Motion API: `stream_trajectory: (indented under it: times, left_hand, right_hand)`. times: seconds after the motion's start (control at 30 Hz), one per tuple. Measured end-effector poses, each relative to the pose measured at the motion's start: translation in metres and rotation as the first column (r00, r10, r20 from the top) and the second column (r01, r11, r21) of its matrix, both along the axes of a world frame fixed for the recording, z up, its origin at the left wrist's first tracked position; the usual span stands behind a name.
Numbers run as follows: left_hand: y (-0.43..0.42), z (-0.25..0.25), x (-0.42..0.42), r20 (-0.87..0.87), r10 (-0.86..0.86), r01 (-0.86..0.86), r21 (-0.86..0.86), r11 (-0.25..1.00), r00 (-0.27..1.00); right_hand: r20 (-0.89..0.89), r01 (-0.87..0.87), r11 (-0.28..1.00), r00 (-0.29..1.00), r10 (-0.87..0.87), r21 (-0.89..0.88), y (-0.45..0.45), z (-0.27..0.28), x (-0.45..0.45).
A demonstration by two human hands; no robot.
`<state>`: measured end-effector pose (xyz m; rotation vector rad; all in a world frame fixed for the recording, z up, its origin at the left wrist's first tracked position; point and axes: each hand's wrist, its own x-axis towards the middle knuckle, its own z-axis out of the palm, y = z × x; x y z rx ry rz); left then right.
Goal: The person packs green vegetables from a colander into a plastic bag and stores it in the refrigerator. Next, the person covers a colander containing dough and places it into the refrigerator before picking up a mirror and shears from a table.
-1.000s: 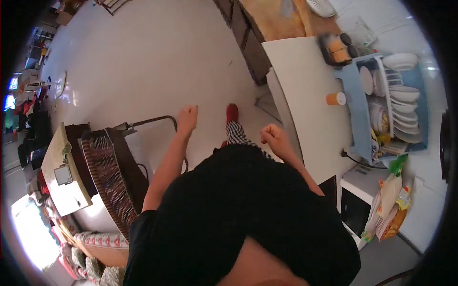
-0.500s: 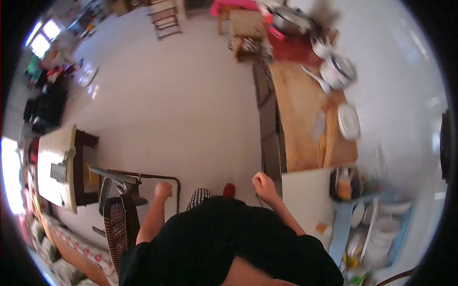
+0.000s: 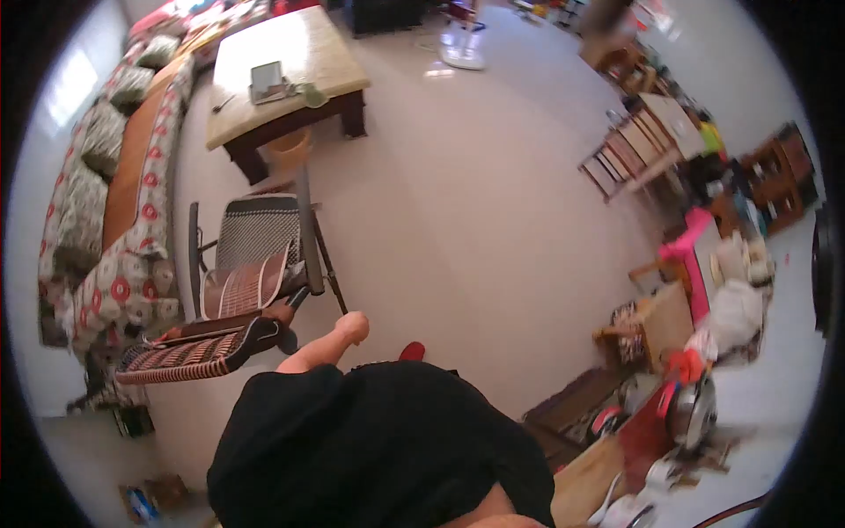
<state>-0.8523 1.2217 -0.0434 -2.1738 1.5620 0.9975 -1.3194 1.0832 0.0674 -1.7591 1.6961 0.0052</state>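
My left hand (image 3: 354,327) is curled into a loose fist in front of my body, with nothing showing in it. Beside it on the left stands a chair with a grey armrest frame and a checked woven seat (image 3: 260,224). A brown slatted mat (image 3: 249,286) lies on that seat, and the chair's dark, striped woven backrest (image 3: 198,352) is nearest to me. The fist is close to the chair's right side; I cannot tell whether they touch. A red shoe (image 3: 412,351) shows below on the floor. My right hand is out of the picture.
A patterned sofa (image 3: 150,211) with cushions lines the left wall. A stone-topped low table (image 3: 286,57) bears a tablet-like object (image 3: 267,81). Pale tiled floor (image 3: 466,202) stretches ahead. At right are a wooden chair (image 3: 625,154), a pink-covered table (image 3: 695,255) and a wooden counter (image 3: 590,484).
The view has swung left, bringing the sofa, low table and woven chair further into sight. The counter has slid to the lower right. My right hand has left the picture; my left stays closed.
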Motion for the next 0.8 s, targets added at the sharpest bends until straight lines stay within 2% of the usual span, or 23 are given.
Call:
stream_trajectory:
  times: [0.07, 0.17, 0.27, 0.37, 0.4, 0.47, 0.5, 0.53, 0.6, 0.7, 0.8]
  left_hand:
    - [-0.031, 0.021, 0.004, -0.114, 0.331, -0.337, -0.034, 0.941, 0.937]
    - [-0.099, 0.101, 0.014, -0.204, 0.677, -0.685, 0.042, 0.727, 0.707]
    - [-0.137, 0.066, 0.027, -0.279, 0.661, -0.717, -0.243, 0.653, 0.697]
    - [-0.179, 0.052, 0.05, -0.243, 0.718, -0.743, -0.019, 0.669, 0.652]
    - [-0.188, 0.033, 0.056, -0.162, 0.579, -0.587, -0.002, 0.81, 0.799]
    - [-0.198, 0.004, 0.076, -0.012, 0.217, -0.215, 0.087, 0.973, 0.976]
    - [-0.218, 0.074, 0.072, -0.059, 0.658, -0.65, 0.106, 0.752, 0.751]
    - [-0.228, 0.096, 0.074, -0.09, 0.733, -0.73, 0.068, 0.68, 0.675]
    - [-0.243, 0.115, 0.084, -0.159, 0.858, -0.869, -0.004, 0.494, 0.489]
    - [-0.241, 0.103, 0.09, -0.158, 0.938, -0.94, -0.204, 0.274, 0.308]
    - [-0.21, 0.068, 0.099, -0.265, 0.948, -0.973, -0.194, 0.127, 0.177]
  right_hand:
    - [-0.032, 0.001, 0.994, 0.999, 0.003, 0.109, -0.049, -0.014, -0.002]
    - [-0.081, 0.02, 0.977, 0.997, -0.003, 0.212, -0.121, -0.031, 0.002]
    - [-0.119, 0.012, 0.962, 0.993, 0.021, 0.273, -0.198, -0.05, 0.013]
    - [-0.156, -0.008, 0.944, 0.986, 0.063, 0.329, -0.277, -0.069, 0.024]
    - [-0.163, -0.022, 0.94, 0.983, 0.082, 0.342, -0.306, -0.072, 0.029]
    - [-0.182, -0.045, 0.93, 0.976, 0.118, 0.364, -0.367, -0.07, 0.043]
    - [-0.185, -0.057, 0.923, 0.973, 0.136, 0.38, -0.396, -0.07, 0.053]
    - [-0.188, -0.069, 0.921, 0.971, 0.15, 0.383, -0.428, -0.067, 0.064]
    - [-0.178, -0.11, 0.916, 0.965, 0.191, 0.386, -0.492, -0.062, 0.097]
    - [-0.131, -0.108, 0.915, 0.977, 0.171, 0.389, -0.572, -0.055, 0.167]
    - [0.092, -0.046, 0.935, 0.996, 0.015, 0.35, -0.623, -0.042, 0.269]
